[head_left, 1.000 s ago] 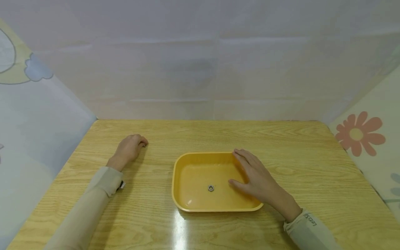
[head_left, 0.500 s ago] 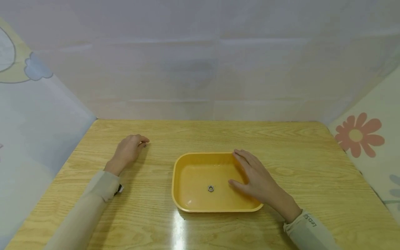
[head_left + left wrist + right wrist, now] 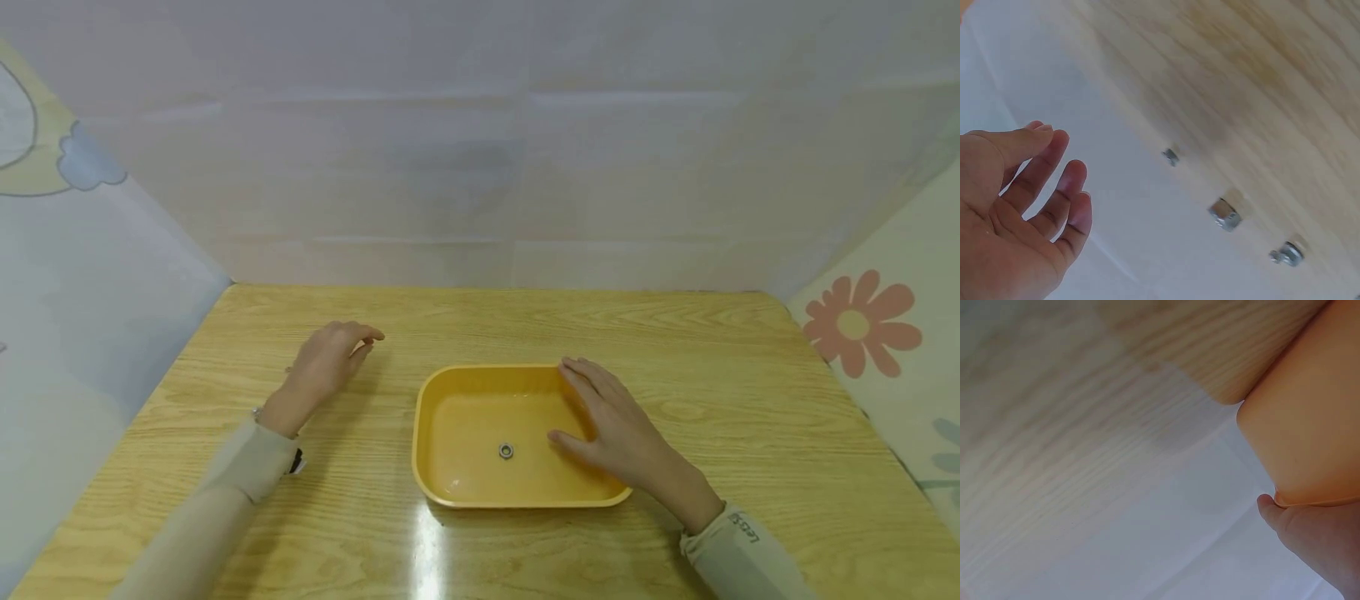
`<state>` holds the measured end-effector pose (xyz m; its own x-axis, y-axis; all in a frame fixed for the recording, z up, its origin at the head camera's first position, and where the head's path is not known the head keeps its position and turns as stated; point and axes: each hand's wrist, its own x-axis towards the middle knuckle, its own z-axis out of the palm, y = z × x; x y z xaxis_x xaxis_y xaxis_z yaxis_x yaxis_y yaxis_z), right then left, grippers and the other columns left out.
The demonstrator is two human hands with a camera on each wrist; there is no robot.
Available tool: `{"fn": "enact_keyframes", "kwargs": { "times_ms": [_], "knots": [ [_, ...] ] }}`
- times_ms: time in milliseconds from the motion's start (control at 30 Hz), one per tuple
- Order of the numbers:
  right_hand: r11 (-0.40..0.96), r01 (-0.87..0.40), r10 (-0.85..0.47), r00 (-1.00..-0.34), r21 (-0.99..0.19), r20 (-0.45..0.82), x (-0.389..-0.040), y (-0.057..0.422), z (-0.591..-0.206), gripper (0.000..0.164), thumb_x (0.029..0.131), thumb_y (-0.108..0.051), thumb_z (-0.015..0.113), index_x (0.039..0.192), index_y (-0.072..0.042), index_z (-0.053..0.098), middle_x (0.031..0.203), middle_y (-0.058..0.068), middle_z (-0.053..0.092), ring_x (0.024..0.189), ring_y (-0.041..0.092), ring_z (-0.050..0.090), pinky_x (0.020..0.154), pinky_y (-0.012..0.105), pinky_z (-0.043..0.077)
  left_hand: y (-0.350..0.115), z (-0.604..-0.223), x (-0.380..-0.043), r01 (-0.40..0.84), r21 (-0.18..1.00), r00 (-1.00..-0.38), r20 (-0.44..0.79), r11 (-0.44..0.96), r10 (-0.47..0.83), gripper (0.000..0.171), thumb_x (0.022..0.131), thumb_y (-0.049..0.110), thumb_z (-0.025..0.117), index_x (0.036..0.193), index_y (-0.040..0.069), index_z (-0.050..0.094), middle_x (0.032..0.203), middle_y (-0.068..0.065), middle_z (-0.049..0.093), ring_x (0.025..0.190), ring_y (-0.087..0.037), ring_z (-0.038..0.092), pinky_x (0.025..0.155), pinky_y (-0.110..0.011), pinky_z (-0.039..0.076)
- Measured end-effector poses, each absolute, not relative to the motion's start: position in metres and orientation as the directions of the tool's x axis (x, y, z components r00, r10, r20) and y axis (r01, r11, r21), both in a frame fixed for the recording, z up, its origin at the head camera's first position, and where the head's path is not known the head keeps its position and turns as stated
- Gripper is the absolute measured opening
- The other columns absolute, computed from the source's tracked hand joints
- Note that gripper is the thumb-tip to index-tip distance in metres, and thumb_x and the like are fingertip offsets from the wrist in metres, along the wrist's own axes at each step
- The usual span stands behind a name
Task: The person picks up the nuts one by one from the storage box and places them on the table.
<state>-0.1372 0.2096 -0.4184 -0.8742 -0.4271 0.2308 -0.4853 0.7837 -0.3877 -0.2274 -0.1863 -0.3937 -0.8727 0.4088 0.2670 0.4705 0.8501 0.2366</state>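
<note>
The left hand (image 3: 327,358) hovers over the table's left half, fingers softly bent and a gap between thumb and forefinger. In the left wrist view, nothing shows between the fingers of the left hand (image 3: 1029,206). Near it lie small metal pieces: a tiny one (image 3: 1170,156), a blocky nut-like one (image 3: 1225,215) and a two-part one (image 3: 1288,254). The right hand (image 3: 615,425) rests on the right side of a yellow tray (image 3: 422,433), straight fingers at its far rim, thumb over the inside. A hex nut (image 3: 506,451) lies in the tray.
The wood-grain table (image 3: 480,321) meets a pale backdrop (image 3: 480,183) at its far edge. Small metal bits (image 3: 288,368) show beside the left hand and at its wrist. A flower-printed side sheet (image 3: 855,321) stands at the right.
The left hand has moved right, away from the small metal piece it was touching; its thumb and forefinger have parted. The right hand and the tray have stayed put.
</note>
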Motion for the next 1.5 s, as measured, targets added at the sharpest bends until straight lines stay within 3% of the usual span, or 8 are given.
{"fn": "enact_keyframes", "kwargs": {
  "times_ms": [300,700,933,1167,1500],
  "knots": [
    [0.785,-0.474,-0.421,-0.881,-0.399,0.217,-0.137,0.210,-0.419,0.087,0.085,-0.040,0.077,0.150,0.001,0.037,0.157,0.017,0.035,0.145,0.039,0.030,0.116,0.059,0.027,-0.160,-0.380,-0.209,0.575,0.216,-0.799,0.355,0.789,0.485,0.021,0.090,0.007,0.072,0.110,0.007,0.074,0.107,-0.009,0.076,0.093,-0.028,0.069,0.082,-0.043,0.057],
    [0.786,-0.477,-0.423,-0.879,-0.394,0.219,-0.137,0.211,-0.418,0.087,0.085,-0.040,0.077,0.150,0.001,0.037,0.156,0.017,0.035,0.145,0.039,0.030,0.116,0.059,0.028,-0.127,-0.374,-0.185,0.718,0.176,-0.658,0.488,0.673,0.574,0.023,0.081,0.004,0.080,0.103,0.009,0.076,0.097,-0.004,0.077,0.082,-0.021,0.067,0.070,-0.033,0.056],
    [0.781,-0.487,-0.429,-0.873,-0.390,0.231,-0.137,0.211,-0.420,0.086,0.086,-0.040,0.077,0.150,0.001,0.037,0.156,0.018,0.036,0.144,0.040,0.031,0.115,0.060,0.028,-0.113,-0.376,-0.176,0.733,0.198,-0.660,0.436,0.651,0.611,0.022,0.082,0.005,0.079,0.104,0.009,0.076,0.099,-0.003,0.077,0.085,-0.020,0.067,0.073,-0.031,0.057],
    [0.783,-0.484,-0.426,-0.875,-0.392,0.229,-0.137,0.210,-0.420,0.086,0.086,-0.039,0.077,0.150,0.001,0.037,0.156,0.017,0.036,0.144,0.040,0.031,0.115,0.059,0.028,-0.103,-0.376,-0.170,0.731,0.194,-0.671,0.377,0.654,0.639,0.023,0.086,0.011,0.077,0.109,0.011,0.075,0.104,-0.002,0.076,0.096,-0.021,0.068,0.084,-0.036,0.056],
    [0.780,-0.489,-0.429,-0.872,-0.391,0.235,-0.137,0.210,-0.419,0.086,0.085,-0.039,0.077,0.150,0.001,0.037,0.156,0.017,0.036,0.144,0.040,0.031,0.115,0.059,0.028,-0.091,-0.377,-0.166,0.780,0.187,-0.618,0.381,0.597,0.688,0.024,0.085,0.012,0.077,0.109,0.012,0.075,0.104,-0.001,0.076,0.092,-0.019,0.067,0.079,-0.033,0.056]
  ]
}}
